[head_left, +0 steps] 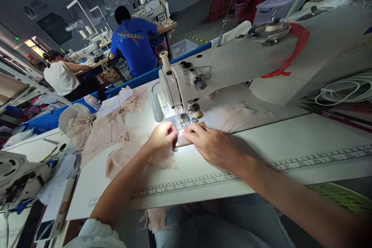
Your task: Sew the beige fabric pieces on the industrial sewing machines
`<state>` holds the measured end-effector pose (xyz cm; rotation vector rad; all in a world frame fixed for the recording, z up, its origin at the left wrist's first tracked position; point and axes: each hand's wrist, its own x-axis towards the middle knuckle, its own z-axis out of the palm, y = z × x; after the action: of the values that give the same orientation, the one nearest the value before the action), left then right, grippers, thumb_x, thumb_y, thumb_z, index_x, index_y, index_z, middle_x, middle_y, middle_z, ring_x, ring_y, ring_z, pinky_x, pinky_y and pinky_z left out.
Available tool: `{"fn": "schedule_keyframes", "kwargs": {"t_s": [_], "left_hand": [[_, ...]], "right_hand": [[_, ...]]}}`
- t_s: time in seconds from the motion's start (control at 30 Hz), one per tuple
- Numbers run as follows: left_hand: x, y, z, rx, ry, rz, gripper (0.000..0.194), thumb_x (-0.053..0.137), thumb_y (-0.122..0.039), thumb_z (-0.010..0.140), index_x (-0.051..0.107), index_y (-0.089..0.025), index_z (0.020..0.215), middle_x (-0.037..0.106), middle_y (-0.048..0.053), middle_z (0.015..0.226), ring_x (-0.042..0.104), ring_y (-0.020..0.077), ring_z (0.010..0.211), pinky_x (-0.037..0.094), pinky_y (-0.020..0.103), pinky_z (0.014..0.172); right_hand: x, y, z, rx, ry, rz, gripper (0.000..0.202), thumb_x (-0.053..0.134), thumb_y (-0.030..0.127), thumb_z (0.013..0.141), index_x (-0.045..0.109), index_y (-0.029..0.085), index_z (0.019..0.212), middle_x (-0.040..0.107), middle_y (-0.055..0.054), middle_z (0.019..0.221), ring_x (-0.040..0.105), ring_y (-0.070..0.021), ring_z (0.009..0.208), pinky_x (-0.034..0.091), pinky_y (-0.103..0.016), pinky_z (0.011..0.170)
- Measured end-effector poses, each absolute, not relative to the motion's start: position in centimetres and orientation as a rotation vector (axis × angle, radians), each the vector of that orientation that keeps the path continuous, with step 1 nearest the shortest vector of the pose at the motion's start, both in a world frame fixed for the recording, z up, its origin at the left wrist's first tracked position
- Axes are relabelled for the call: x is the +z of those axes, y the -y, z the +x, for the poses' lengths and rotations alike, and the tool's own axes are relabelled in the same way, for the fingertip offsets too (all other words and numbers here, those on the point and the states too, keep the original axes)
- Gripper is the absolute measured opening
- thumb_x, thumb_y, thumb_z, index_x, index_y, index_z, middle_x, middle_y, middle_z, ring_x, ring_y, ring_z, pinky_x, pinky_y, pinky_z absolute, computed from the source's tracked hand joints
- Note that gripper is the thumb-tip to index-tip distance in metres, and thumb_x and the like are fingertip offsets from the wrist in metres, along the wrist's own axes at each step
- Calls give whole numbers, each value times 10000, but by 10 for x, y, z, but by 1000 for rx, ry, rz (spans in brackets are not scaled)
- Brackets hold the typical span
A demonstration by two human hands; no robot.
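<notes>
My left hand [162,135] is closed in a pinch on a piece of thin beige fabric [165,158], which hangs below it onto the table. Just right of it, my right hand [213,144] has its fingers bent together, with the fingertips on the cloth over the metal plate [182,142]. Strong light washes out the small bit of cloth between the two hands. Right behind the fingertips is the needle and presser foot area of a white sewing machine [177,85]. The right thumb is mostly hidden.
Loose beige fabric pieces [112,133] lie in a heap on the left; more thin cloth [232,116] lies under the machine arm. A printed ruler [186,186] runs along the table's front edge. Two people sit at other machines, one in a blue shirt [135,42].
</notes>
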<state>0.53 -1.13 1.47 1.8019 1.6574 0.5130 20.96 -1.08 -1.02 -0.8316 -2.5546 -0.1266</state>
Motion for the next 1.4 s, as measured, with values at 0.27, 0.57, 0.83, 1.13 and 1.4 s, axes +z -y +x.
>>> {"fn": "schedule_keyframes", "kwargs": {"t_s": [0.27, 0.57, 0.83, 1.13, 1.4], "left_hand": [[18, 39, 13, 391, -1821, 2586, 169, 474, -139, 892, 633, -172, 941, 659, 116, 1064, 617, 250, 944, 533, 378, 807], [-17, 61, 20, 630, -1518, 2852, 356, 394, -133, 890, 588, -88, 1185, 647, 170, 1127, 609, 274, 1072, 568, 431, 946], [-17, 35, 20, 518, -1662, 2836, 239, 459, -140, 850, 628, -91, 1012, 636, 169, 1069, 597, 264, 931, 583, 408, 858], [-18, 29, 21, 537, -1644, 2800, 238, 427, -134, 874, 609, -89, 1021, 623, 169, 1044, 583, 263, 933, 566, 411, 863], [-17, 28, 22, 564, -1633, 2823, 209, 441, -134, 864, 616, -115, 977, 625, 154, 1014, 583, 262, 927, 565, 399, 851]], "right_hand": [[-12, 14, 207, -213, 2588, -856, 282, 425, 6, 866, 641, 158, 965, 620, -66, 943, 542, -179, 754, 368, -308, 609], [-10, 9, 210, -139, 2522, -876, 300, 427, 18, 858, 660, 166, 976, 616, -67, 919, 514, -152, 684, 342, -283, 575], [-12, -7, 218, -76, 2368, -1013, 382, 376, 28, 816, 704, 172, 951, 621, -91, 941, 484, -142, 596, 300, -279, 485], [-9, -1, 222, -46, 2354, -986, 354, 376, 66, 843, 705, 165, 930, 611, -74, 892, 484, -139, 565, 322, -297, 498], [-13, -14, 216, 250, 2242, -1133, 273, 401, 250, 962, 667, 195, 937, 681, -65, 895, 586, -174, 669, 360, -288, 573]]}}
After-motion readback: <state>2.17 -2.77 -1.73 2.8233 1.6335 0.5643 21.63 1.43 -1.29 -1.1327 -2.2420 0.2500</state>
